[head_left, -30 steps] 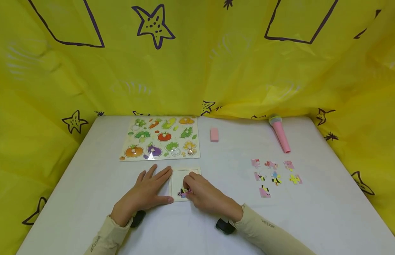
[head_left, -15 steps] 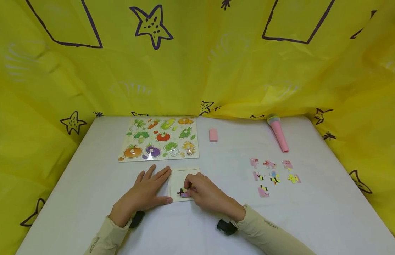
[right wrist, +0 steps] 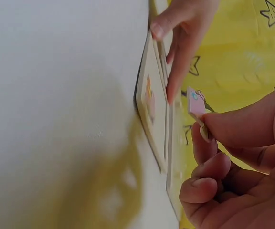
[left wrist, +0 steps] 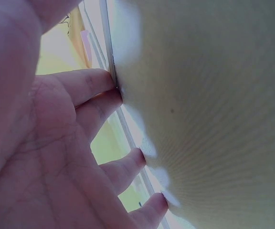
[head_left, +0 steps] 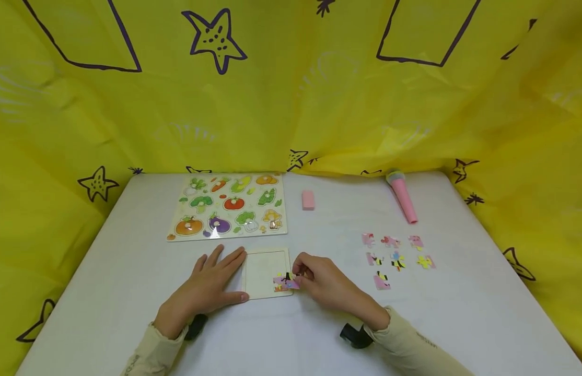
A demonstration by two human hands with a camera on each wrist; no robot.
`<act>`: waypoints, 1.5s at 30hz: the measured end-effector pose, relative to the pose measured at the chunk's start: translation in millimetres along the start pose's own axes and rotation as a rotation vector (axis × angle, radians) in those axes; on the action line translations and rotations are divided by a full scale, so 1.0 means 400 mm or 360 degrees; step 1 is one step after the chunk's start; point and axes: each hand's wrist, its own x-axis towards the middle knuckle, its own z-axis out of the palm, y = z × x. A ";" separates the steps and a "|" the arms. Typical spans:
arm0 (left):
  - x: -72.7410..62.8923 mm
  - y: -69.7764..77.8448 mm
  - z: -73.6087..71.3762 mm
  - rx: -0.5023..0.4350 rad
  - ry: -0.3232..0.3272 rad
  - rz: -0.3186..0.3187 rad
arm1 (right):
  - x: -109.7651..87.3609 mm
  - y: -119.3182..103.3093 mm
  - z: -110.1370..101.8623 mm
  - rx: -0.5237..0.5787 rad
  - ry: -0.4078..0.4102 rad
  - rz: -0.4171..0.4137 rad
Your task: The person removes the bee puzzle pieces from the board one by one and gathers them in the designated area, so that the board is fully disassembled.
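A small wooden puzzle tray (head_left: 267, 298) lies on the table between my hands. My left hand (head_left: 207, 282) rests with spread fingers along its left edge; in the left wrist view several fingertips (left wrist: 136, 157) touch the table beside a thin edge. Between thumb and curled fingers, my right hand (head_left: 326, 279) pinches a pink puzzle piece (right wrist: 195, 102) above the tray's right side. Another puzzle piece (right wrist: 149, 100) lies inside the tray, partly hidden by the held one in the head view.
Several loose puzzle pieces (head_left: 398, 260) lie in rows on the right. Behind the tray is a vegetable peg board (head_left: 230, 236). A pink block (head_left: 308, 200) and a pink toy microphone (head_left: 404, 199) lie farther back. Yellow cloth (head_left: 272, 104) hangs around the table.
My right hand has drawn back to the right from the tray's lower part, lifting the pinched puzzle piece. The left hand stays at the tray's edge. The head view has shifted slightly.
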 end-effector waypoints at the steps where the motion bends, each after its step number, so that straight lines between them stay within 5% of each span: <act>1: -0.001 -0.001 -0.001 0.0003 0.0003 -0.0001 | -0.007 0.006 -0.008 0.0012 0.0009 -0.0004; 32: -0.001 -0.007 0.002 -0.0047 0.0019 0.0014 | -0.237 0.157 -0.227 -0.0065 0.0358 0.0329; 45: 0.001 -0.007 0.002 -0.0016 0.0029 0.0031 | -0.307 0.191 -0.285 -0.0306 0.0497 0.0458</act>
